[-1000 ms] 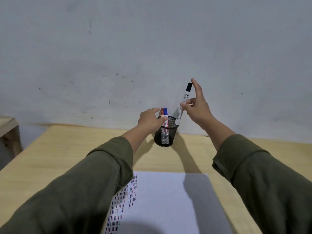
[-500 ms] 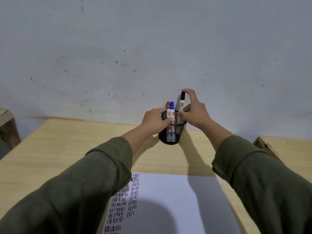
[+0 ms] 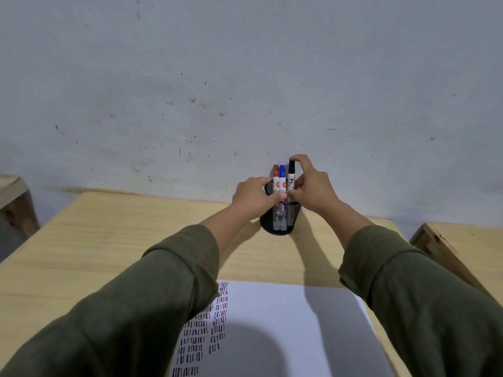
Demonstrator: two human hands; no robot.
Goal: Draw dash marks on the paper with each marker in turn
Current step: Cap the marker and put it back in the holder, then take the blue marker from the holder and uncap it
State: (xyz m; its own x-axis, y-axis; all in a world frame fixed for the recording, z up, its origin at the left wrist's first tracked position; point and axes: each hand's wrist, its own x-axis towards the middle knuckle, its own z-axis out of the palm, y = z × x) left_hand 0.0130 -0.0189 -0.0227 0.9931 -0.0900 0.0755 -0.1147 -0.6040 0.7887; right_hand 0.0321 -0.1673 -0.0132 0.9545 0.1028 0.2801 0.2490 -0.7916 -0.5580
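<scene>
A black mesh pen holder (image 3: 280, 220) stands at the far edge of the wooden table (image 3: 109, 240), against the wall. A red marker (image 3: 276, 175) and a blue marker (image 3: 282, 176) stand upright in it. My left hand (image 3: 254, 198) grips the holder's rim on the left. My right hand (image 3: 313, 186) pinches a black marker (image 3: 291, 172) that stands in the holder beside the other two, index finger curled over its cap. A white paper (image 3: 285, 330) lies near me, with columns of black, blue and red dashes on its left part, partly hidden by my left sleeve.
A grey scuffed wall (image 3: 245, 77) rises right behind the holder. A wooden piece of furniture (image 3: 446, 240) stands to the right of the table, and another wooden corner (image 3: 13, 191) shows at the far left. My head's shadow falls on the paper.
My right hand has lowered the black marker from above the holder down into it, beside the red and blue ones. My left hand stayed on the rim. The view tilted down.
</scene>
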